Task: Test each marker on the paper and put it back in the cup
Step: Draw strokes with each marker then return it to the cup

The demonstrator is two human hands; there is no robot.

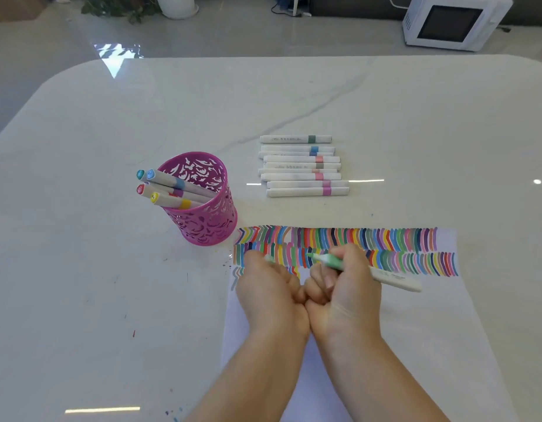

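**No legible text in frame**

Marker gripped in the right hand: dark line of print on the white barrel, just right of the knuckles, too blurred to read. Row of markers beyond both hands: same fine print on each barrel, unreadable. Cup up-left of the left hand: its markers' coloured end caps each carry a small mark, not resolvable.

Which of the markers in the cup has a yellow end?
The marker lowest in the pink cup, nearest the person; the other three show red, blue and teal ends.
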